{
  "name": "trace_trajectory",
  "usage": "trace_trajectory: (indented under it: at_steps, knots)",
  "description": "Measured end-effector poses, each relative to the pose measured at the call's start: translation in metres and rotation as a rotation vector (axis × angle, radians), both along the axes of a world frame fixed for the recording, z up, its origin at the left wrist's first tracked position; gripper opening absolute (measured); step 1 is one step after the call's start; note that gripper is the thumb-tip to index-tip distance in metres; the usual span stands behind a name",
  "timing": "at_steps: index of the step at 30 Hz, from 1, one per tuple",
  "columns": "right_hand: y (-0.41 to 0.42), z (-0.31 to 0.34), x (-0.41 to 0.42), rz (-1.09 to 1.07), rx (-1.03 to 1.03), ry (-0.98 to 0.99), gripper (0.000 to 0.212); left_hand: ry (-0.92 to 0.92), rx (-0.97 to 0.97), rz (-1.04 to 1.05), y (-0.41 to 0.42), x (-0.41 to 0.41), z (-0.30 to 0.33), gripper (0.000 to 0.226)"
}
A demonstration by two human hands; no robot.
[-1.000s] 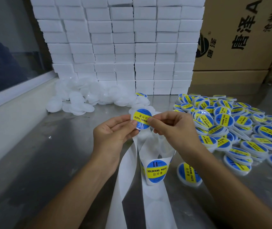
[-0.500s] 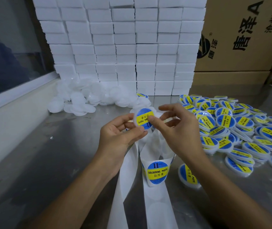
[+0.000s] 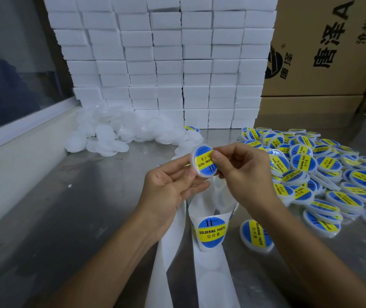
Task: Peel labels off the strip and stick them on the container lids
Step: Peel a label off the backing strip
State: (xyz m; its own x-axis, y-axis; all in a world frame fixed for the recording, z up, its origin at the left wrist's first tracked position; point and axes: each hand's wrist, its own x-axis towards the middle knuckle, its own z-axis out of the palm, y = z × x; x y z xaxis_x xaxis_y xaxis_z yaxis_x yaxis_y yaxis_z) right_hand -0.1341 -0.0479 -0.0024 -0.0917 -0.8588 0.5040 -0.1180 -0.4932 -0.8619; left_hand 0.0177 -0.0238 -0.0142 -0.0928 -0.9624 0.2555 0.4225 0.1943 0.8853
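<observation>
You hold one white lid [image 3: 204, 161] up above the bench [image 3: 84, 210], between both hands. Your left hand [image 3: 171, 187] supports it from below and behind, the fingers [image 3: 186, 172] loosely curled with their tips against the lid's lower edge. Your right hand [image 3: 242, 172] pinches the lid's right rim, thumb on the face and the other fingers curled behind it. A round blue-and-yellow label [image 3: 206, 160] already sits on the lid's face, its print turned sideways.

Just below the lid, the white label strip [image 3: 208, 252] loops down from under your hands and runs toward you along the bench in two bands. On the right band, directly beneath the lid, the next label [image 3: 211, 232] reads "SOLDERING PASTE" and is partly lifted at the strip's fold. Below it on the strip, pale round outlines show.

To the right of the lid lies a spread heap of labelled lids [image 3: 324, 174], and one labelled lid [image 3: 256, 235] lies alone below and right of it, beside the strip. Beyond and to the left of the lid, a pile of plain white lids [image 3: 120, 134] rests against a wall of stacked white boxes [image 3: 166, 63]. Far right of the lid stand cardboard cartons [image 3: 324, 52].
</observation>
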Motion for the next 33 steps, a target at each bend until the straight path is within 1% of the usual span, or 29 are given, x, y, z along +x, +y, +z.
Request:
trace_trajectory:
  at_steps: [1,4,5,6,9,11,12,15,16,17,20,22,25,27,29,31,33]
  knots:
    - [0.000,0.000,0.001,-0.013,-0.010,0.006,0.006,0.001,-0.006,0.006,0.000,-0.001,0.000,0.032]
    - [0.004,-0.001,0.008,-0.030,0.034,0.088,0.033,-0.020,-0.010,0.016,0.000,0.001,0.000,0.031]
    - [0.005,-0.002,0.009,-0.050,0.051,0.116,0.039,-0.036,-0.011,0.016,0.000,0.002,0.000,0.030]
    - [0.005,-0.001,0.010,-0.070,0.056,0.117,0.039,-0.056,-0.012,0.016,0.000,0.002,-0.001,0.030]
    - [0.002,-0.001,0.005,-0.082,0.017,0.024,0.025,-0.106,-0.027,0.007,0.001,0.002,-0.001,0.032]
    - [0.002,-0.001,0.004,-0.086,-0.005,0.021,0.024,-0.123,-0.035,0.014,0.001,0.002,0.000,0.032]
    - [0.003,-0.001,0.005,-0.094,-0.002,0.041,0.028,-0.130,-0.035,0.023,0.001,0.002,0.000,0.031]
    - [0.009,-0.002,0.010,-0.169,0.041,0.142,0.051,-0.153,-0.026,0.040,0.001,0.002,0.000,0.031]
    - [0.010,-0.002,0.012,-0.195,0.044,0.163,0.056,-0.165,-0.027,0.047,0.001,0.002,0.000,0.031]
    - [0.009,-0.003,0.011,-0.207,0.032,0.165,0.056,-0.179,-0.031,0.051,0.001,0.002,0.000,0.031]
    - [0.004,-0.004,0.008,-0.158,-0.028,0.106,0.043,-0.193,-0.052,0.045,0.003,0.002,0.002,0.031]
    - [0.001,-0.005,0.005,-0.111,-0.029,0.066,0.033,-0.190,-0.066,0.056,0.003,0.001,0.003,0.029]
    - [0.002,-0.002,0.005,0.050,-0.011,0.048,0.004,-0.117,-0.049,0.092,0.003,0.002,0.005,0.034]
    - [0.003,-0.001,0.004,0.156,0.021,0.077,0.025,-0.043,-0.010,0.122,0.001,0.005,0.008,0.033]
    - [0.003,0.000,0.002,0.224,0.078,0.097,0.039,-0.026,0.010,0.142,-0.001,0.008,0.008,0.030]
    - [0.002,0.001,0.000,0.269,0.125,0.048,0.041,-0.054,0.015,0.145,-0.001,0.009,0.008,0.027]
    - [0.003,0.004,-0.001,0.265,0.135,-0.029,0.028,-0.104,0.008,0.131,-0.001,0.008,0.007,0.026]
